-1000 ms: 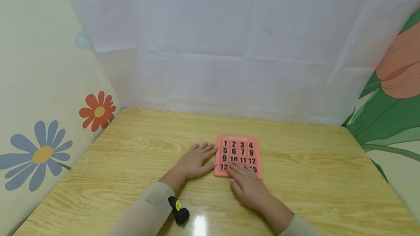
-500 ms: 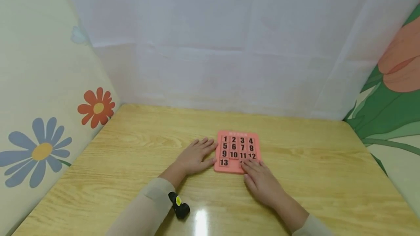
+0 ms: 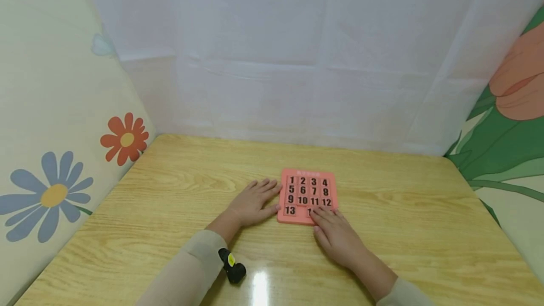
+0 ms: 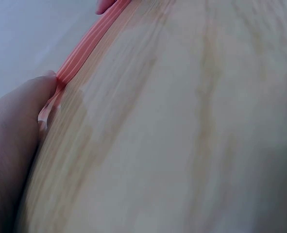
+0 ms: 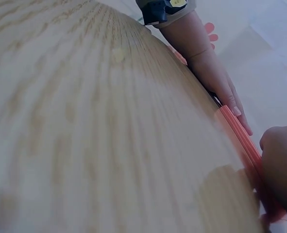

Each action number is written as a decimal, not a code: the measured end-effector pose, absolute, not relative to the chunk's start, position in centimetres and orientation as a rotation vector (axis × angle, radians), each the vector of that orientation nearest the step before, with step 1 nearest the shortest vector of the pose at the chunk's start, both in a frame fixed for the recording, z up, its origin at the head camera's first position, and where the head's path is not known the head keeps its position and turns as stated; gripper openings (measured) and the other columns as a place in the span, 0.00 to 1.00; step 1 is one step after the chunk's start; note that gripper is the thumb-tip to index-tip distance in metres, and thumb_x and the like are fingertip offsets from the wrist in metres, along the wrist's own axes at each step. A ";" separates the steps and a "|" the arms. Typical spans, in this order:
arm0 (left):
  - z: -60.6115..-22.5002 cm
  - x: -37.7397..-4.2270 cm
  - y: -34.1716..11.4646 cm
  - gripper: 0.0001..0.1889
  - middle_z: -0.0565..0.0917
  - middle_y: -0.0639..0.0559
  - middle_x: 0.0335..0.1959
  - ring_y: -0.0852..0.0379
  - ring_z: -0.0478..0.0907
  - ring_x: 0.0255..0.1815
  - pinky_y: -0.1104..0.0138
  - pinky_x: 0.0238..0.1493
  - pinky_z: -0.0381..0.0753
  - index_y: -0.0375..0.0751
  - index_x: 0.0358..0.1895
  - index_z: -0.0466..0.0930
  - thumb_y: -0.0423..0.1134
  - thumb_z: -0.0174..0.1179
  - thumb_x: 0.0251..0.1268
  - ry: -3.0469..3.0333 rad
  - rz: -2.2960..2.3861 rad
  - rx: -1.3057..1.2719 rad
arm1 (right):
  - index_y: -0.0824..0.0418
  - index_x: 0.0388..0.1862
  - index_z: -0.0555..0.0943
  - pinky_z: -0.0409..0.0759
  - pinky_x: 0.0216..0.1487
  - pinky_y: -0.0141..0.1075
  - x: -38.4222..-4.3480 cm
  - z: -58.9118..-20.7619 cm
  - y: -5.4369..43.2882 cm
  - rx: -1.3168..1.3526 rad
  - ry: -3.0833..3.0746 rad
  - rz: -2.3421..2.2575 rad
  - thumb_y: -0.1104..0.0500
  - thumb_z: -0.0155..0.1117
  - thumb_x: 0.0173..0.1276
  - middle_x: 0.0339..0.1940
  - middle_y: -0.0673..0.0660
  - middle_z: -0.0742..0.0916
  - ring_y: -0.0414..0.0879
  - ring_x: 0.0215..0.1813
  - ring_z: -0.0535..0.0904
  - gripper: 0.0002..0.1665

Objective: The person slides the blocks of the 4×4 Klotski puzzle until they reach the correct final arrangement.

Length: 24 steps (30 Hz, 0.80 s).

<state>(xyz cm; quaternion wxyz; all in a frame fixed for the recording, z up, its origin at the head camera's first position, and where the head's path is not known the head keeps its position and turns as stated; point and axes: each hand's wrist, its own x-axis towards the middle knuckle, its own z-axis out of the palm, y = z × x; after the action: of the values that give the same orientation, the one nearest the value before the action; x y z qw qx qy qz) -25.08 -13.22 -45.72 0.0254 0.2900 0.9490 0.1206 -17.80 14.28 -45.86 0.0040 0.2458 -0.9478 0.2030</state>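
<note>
A pink number slide puzzle (image 3: pixel 308 173) lies flat on the wooden table, numbers facing me. Its upper rows read 1 to 12 in order. In the bottom row, tile 13 (image 3: pixel 290 210) sits at the left, with a bare slot right of it. My left hand (image 3: pixel 251 203) rests palm down, fingers straight, thumb and fingertips touching the puzzle's left edge. Straight fingers of my right hand (image 3: pixel 338 237) press on the bottom row's right part, covering most of a tile whose number starts with 1. Seen from the left wrist, the thumb (image 4: pixel 29 99) touches the pink edge.
The wood-grain table (image 3: pixel 191 164) extends all round the puzzle. A white sheet (image 3: pixel 272 84) hangs behind it, and flower-patterned walls stand at both sides. A black device (image 3: pixel 232 267) is strapped at the left wrist over the sleeve.
My right hand has moved right along the bottom row, then slightly back left. A slot beside tile 13 has come into sight. The left hand has stayed at the puzzle's edge.
</note>
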 end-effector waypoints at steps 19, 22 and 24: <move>-45.4 -24.9 -13.1 0.34 0.58 0.48 0.79 0.45 0.50 0.81 0.48 0.80 0.47 0.48 0.77 0.57 0.60 0.44 0.74 2.928 0.338 0.874 | 0.60 0.69 0.73 0.55 0.79 0.53 -17.8 -45.7 12.8 0.797 -2.970 0.629 0.52 0.48 0.77 0.73 0.57 0.74 0.54 0.76 0.65 0.26; -45.5 -24.9 -13.1 0.34 0.58 0.47 0.79 0.45 0.51 0.80 0.48 0.80 0.48 0.47 0.77 0.57 0.59 0.45 0.74 2.930 0.339 0.878 | 0.60 0.70 0.72 0.55 0.79 0.53 -17.8 -45.7 12.6 0.801 -2.973 0.628 0.52 0.48 0.77 0.73 0.56 0.73 0.54 0.77 0.64 0.26; -45.5 -24.9 -13.1 0.34 0.58 0.47 0.79 0.44 0.51 0.80 0.47 0.80 0.48 0.47 0.77 0.57 0.59 0.45 0.74 2.933 0.343 0.882 | 0.60 0.69 0.73 0.56 0.79 0.53 -17.8 -45.7 12.5 0.803 -2.973 0.624 0.52 0.48 0.77 0.73 0.56 0.73 0.54 0.77 0.64 0.26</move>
<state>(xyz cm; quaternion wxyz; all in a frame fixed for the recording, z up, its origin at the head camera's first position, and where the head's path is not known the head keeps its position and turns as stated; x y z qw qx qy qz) -24.95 -13.10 -45.50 0.0297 0.2860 0.9513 0.1113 -17.85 12.49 -45.66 -0.0001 0.2557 -0.9462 0.1985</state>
